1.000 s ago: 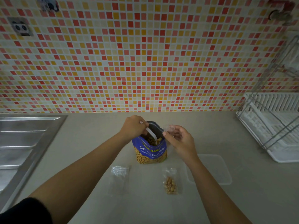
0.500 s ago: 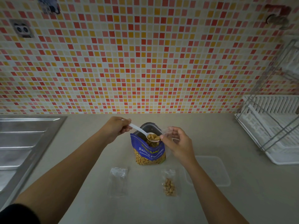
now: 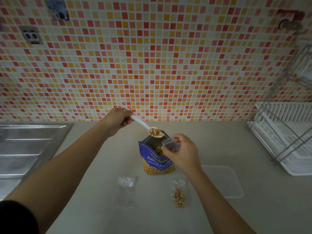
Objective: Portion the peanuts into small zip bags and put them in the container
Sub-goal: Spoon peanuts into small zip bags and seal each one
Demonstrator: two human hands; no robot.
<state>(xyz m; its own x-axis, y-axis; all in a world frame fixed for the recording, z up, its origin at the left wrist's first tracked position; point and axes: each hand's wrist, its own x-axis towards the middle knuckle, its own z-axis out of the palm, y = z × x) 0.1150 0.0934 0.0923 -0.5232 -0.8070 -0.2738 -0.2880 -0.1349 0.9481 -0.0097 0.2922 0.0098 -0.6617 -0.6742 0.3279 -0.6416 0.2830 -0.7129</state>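
A blue bag of salted peanuts [image 3: 156,163] stands open on the counter. My left hand [image 3: 118,119] grips a white plastic spoon [image 3: 143,125] whose bowl, heaped with peanuts, hovers above the bag's mouth. My right hand [image 3: 182,152] pinches a small clear zip bag [image 3: 169,144] open just right of the spoon, over the peanut bag. Nearer to me lie an empty zip bag [image 3: 125,191] and a zip bag holding peanuts [image 3: 178,194]. A clear shallow container [image 3: 224,181] sits flat on the right.
A steel sink drainboard [image 3: 28,149] fills the left side. A white dish rack with wire frame [image 3: 283,137] stands at the right. A mosaic tile wall rises behind the beige counter [image 3: 84,200].
My left hand lifted the spoon out of the peanut bag, loaded with peanuts, and raised it up and left. My right hand brought the small zip bag closer under the spoon.
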